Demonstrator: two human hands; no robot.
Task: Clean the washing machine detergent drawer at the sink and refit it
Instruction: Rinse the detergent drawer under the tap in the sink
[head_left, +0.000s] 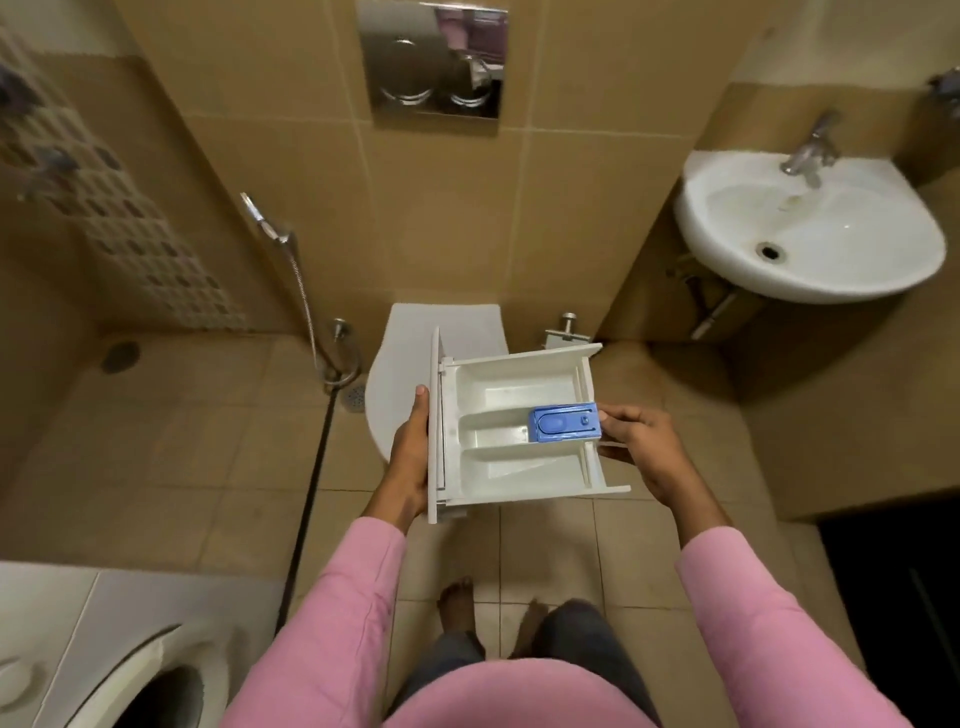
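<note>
I hold a white detergent drawer (498, 395) level in front of me, above the floor. It has several compartments and a blue insert (564, 423) in its middle one. My left hand (413, 452) grips its front panel on the left side. My right hand (641, 441) grips its rear end, fingertips beside the blue insert. The white sink (852, 280) with a metal tap (810, 150) hangs on the wall at the upper right. The washing machine (119, 649) stands at the lower left.
A closed white toilet (410, 374) sits directly beyond the drawer. A hand shower on a hose (301, 280) hangs on the wall to its left. Tiled floor (182, 441) spreads out to the left, with a step up at the right under the sink.
</note>
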